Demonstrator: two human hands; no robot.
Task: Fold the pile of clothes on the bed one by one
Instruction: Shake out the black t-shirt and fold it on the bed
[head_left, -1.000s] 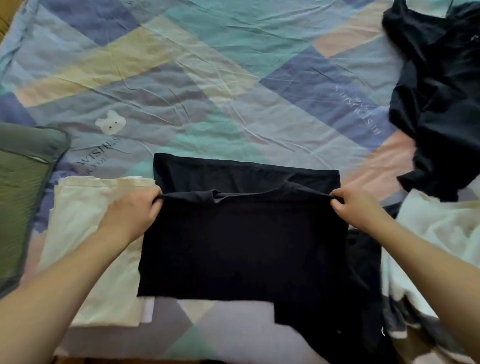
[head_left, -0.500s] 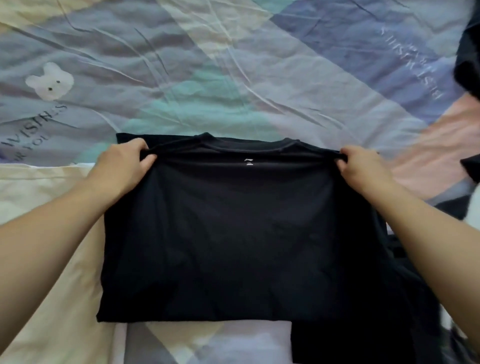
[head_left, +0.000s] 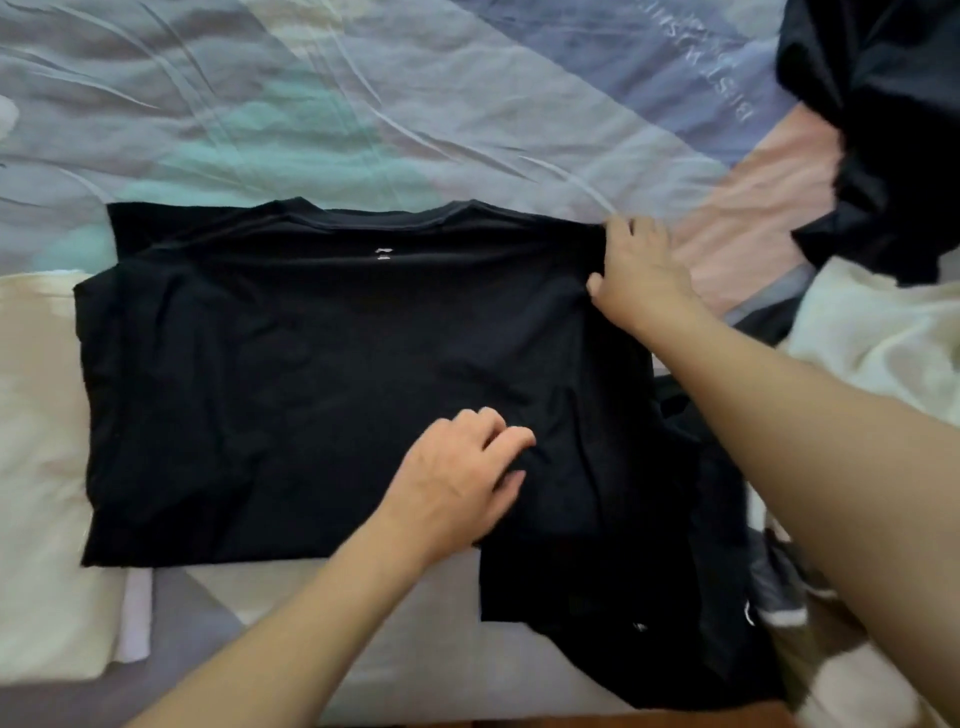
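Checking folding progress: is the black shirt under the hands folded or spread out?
Folded. The black shirt lies as a flat rectangle, collar at its far edge, no sleeves sticking out; left hand and right hand rest on it.

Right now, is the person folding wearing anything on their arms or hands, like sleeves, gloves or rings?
No. Both forearms are bare as far as the picture shows, with no sleeves. The left hand and right hand have no gloves, and no ring or watch shows.

A wrinkled patchwork bedsheet (head_left: 467, 119) in blue, mint, grey and pink, printed with lettering, covers the bed.
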